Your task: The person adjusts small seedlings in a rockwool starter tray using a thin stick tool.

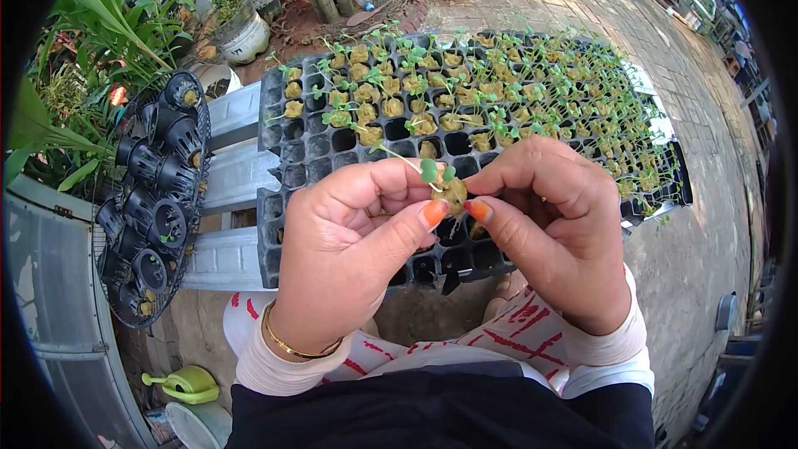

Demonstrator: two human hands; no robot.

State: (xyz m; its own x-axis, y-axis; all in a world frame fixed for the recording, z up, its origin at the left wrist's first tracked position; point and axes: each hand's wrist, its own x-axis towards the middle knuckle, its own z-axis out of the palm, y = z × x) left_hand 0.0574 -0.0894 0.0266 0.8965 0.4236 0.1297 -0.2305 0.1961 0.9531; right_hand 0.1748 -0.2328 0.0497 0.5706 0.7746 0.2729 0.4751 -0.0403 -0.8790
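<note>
Both my hands meet over the near side of a black seedling tray. Between them is a seedling plug, a small brownish-yellow lump with a green sprout and pale stem. My left hand pinches it from the left with thumb and fingers. From the right, the thumb and forefinger of my right hand close on the same plug. Thin pale roots seem to hang below it. Many cells of the tray hold similar plugs with sprouts; several near cells are bare.
A black mesh basket of black net pots stands left of the tray on a pale slatted bench. A green watering can sits on the ground at lower left. Plants and a white bucket are behind.
</note>
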